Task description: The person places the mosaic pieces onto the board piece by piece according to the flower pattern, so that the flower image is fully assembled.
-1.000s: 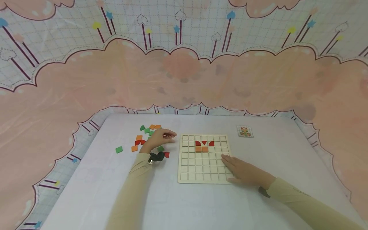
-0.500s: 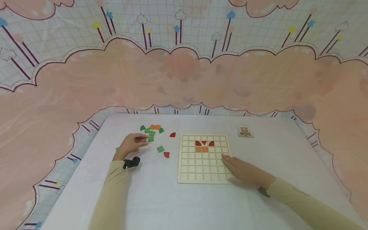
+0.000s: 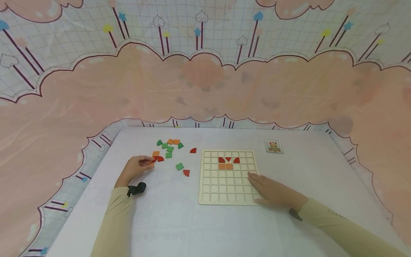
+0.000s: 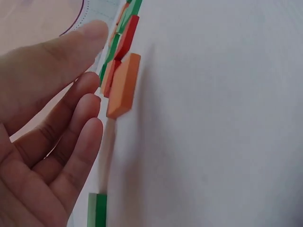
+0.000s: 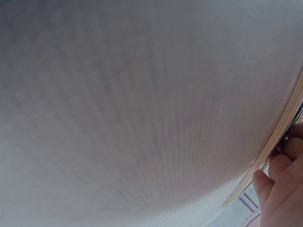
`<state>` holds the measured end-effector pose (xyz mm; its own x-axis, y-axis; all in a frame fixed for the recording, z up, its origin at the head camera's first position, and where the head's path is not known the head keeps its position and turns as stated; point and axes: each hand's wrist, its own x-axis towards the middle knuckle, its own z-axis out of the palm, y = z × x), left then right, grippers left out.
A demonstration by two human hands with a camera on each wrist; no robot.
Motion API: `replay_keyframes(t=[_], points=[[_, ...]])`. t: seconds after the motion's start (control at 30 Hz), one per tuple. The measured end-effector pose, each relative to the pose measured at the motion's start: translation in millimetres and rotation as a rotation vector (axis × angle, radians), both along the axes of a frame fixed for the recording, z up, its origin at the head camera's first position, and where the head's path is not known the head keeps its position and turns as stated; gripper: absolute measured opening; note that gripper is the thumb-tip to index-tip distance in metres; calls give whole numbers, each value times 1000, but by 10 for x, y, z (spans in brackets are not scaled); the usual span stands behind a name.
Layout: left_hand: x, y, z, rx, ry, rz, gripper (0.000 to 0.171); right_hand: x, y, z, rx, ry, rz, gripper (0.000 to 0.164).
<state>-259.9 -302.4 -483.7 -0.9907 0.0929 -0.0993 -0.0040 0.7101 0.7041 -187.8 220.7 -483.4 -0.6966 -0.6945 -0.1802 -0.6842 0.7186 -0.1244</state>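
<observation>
While the right hand (image 3: 273, 191) rests on the gridded board (image 3: 214, 179), fingers extended, the left hand (image 3: 133, 169) has shifted left to the loose tiles (image 3: 170, 149), thumb and fingers parted beside an orange tile (image 4: 124, 85) lying on the white table (image 3: 179, 221), seemingly within reach but unheld.

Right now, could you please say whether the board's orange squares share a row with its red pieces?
No, both orange squares sit in the row just below the three red pieces on the board.
</observation>
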Motion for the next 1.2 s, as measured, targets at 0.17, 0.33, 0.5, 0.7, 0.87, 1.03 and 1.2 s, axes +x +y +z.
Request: replay_keyframes(t=[0.17, 0.33, 0.5, 0.7, 0.87, 1.03, 1.2], points=[[31, -36, -29, -39, 3, 10, 39, -6, 3, -12, 20, -4, -1, 74], [45, -30, -20, -55, -14, 27, 37, -2, -5, 0, 8, -8, 2, 74], [40, -22, -21, -55, -14, 19, 36, 2, -3, 13, -6, -8, 1, 74], [35, -52, -48, -61, -24, 56, 38, 7, -13, 24, -10, -22, -4, 74], [46, -32, -30, -80, -28, 60, 38, 3, -8, 25, -1, -32, -18, 75], [67, -20, -28, -94, -22, 46, 36, 7, 0, 7, -7, -12, -14, 76], [60, -14, -44, -94, -18, 51, 36, 11, 2, -5, -10, -17, -24, 77]])
